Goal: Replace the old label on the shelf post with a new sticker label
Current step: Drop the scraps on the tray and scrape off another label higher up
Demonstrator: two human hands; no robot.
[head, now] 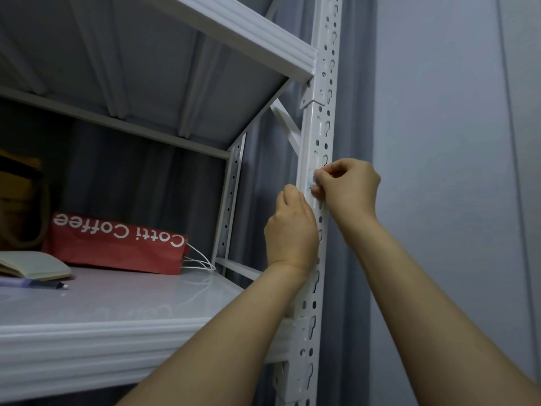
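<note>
Early stage, by look of it. Right hand point(347, 186) pinching label point(311, 180) on shelf post point(317, 136), likely peeling. Left hand point(292, 230) curled round post just below, steadying. New sticker nowhere visible; removal unfinished, sticking still left.

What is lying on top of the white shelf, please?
On the shelf lie a red Cotti Coffee bag, an open notebook and a pen. What stands behind the bag is too dark to identify.
</note>
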